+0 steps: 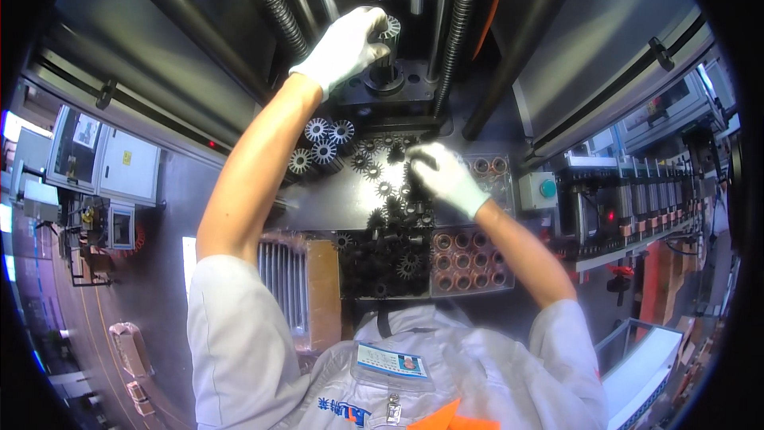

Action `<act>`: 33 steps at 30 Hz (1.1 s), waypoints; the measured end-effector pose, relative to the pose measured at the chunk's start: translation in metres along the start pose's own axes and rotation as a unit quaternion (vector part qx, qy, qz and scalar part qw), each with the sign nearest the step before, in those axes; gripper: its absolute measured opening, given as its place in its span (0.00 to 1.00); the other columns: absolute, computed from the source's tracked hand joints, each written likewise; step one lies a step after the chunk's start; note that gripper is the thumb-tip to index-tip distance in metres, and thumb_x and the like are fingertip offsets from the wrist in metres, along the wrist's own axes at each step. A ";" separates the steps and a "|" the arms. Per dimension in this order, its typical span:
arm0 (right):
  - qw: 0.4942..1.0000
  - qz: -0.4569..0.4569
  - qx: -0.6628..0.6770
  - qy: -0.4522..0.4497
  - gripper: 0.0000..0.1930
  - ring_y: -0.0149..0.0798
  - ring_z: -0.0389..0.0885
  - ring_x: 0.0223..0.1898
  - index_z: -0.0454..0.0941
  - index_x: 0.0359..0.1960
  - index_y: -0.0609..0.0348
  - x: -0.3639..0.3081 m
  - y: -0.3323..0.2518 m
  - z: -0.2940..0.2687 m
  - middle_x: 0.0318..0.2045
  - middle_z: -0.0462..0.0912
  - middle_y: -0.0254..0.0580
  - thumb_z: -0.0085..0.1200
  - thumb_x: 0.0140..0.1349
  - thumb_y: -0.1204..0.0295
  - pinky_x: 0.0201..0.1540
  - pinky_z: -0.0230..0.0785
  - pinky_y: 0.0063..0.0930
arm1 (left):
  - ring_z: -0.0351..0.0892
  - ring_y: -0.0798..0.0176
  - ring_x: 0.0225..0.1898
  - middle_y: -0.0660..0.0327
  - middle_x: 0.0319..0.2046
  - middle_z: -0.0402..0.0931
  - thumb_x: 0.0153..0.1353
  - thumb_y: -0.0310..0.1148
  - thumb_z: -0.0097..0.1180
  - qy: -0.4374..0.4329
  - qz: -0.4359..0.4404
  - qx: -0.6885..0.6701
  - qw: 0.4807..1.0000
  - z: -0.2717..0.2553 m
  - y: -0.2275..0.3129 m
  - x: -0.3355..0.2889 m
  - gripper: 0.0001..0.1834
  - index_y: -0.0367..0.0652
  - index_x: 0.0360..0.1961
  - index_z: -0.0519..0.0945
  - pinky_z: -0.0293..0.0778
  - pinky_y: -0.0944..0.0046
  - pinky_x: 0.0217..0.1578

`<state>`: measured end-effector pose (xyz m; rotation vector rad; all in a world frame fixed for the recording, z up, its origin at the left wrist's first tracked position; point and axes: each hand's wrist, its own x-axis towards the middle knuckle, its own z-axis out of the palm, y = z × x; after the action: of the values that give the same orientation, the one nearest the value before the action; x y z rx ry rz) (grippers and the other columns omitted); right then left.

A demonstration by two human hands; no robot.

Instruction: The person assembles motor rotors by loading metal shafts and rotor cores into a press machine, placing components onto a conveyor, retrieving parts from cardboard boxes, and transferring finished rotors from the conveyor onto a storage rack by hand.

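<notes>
My left hand (346, 48), in a white glove, is raised at the press. Its fingers are closed round the upper part of a slotted metal core (389, 28) that stands upright over a round black base (385, 80). Lower down, my gloved right hand (447, 177) reaches over scattered black toothed pieces (385, 189). Its thumb and fingers pinch together at one dark piece, whose outline is partly hidden. Several silvery slotted cores (324, 151) stand grouped left of these pieces, below my left forearm.
A bin of black toothed pieces (382, 263) lies nearest my body. Beside it are a clear tray (471, 293) of copper-coloured rings and a cardboard box (325, 295) of metal shafts. A green button box (539, 189) stands right. Press columns (525, 48) and coiled hoses (459, 32) flank the base.
</notes>
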<state>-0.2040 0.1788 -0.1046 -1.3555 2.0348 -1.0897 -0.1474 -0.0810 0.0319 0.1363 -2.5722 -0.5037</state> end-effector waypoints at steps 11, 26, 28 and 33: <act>0.952 -0.196 -0.225 -0.072 0.20 0.49 0.84 0.44 0.76 0.59 0.45 0.018 0.006 0.056 0.44 0.81 0.49 0.50 0.67 0.58 0.44 0.76 0.44 | 0.84 0.45 0.43 0.49 0.37 0.84 0.50 0.33 0.71 -0.047 -0.101 0.120 0.987 0.050 -0.011 -0.017 0.16 0.42 0.40 0.83 0.78 0.52 0.45; 0.929 -0.134 -0.294 -0.180 0.17 0.51 0.85 0.41 0.75 0.51 0.54 0.047 -0.018 0.097 0.42 0.84 0.49 0.51 0.61 0.64 0.41 0.77 0.47 | 0.85 0.46 0.44 0.47 0.40 0.85 0.56 0.43 0.64 -0.307 -0.464 0.062 0.828 -0.035 0.042 -0.390 0.21 0.45 0.48 0.85 0.78 0.52 0.50; 0.946 -0.155 -0.252 -0.135 0.20 0.52 0.84 0.42 0.74 0.55 0.52 0.041 -0.017 0.094 0.45 0.83 0.51 0.50 0.62 0.65 0.41 0.77 0.47 | 0.84 0.44 0.45 0.46 0.40 0.84 0.56 0.41 0.62 -0.228 -0.468 0.092 0.849 0.011 0.039 -0.432 0.20 0.46 0.49 0.84 0.77 0.51 0.50; 0.972 -0.199 -0.079 -0.096 0.19 0.56 0.79 0.45 0.77 0.57 0.51 0.027 -0.018 0.078 0.43 0.78 0.55 0.51 0.63 0.70 0.50 0.72 0.46 | 0.85 0.45 0.35 0.46 0.33 0.83 0.55 0.31 0.55 -0.265 -0.392 0.220 0.853 0.071 0.009 -0.473 0.08 0.41 0.34 0.83 0.78 0.45 0.37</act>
<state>-0.1481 0.1222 -0.1336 -1.9314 1.7833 -0.9218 0.2258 0.0407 -0.2424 1.4328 -3.0490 -0.2152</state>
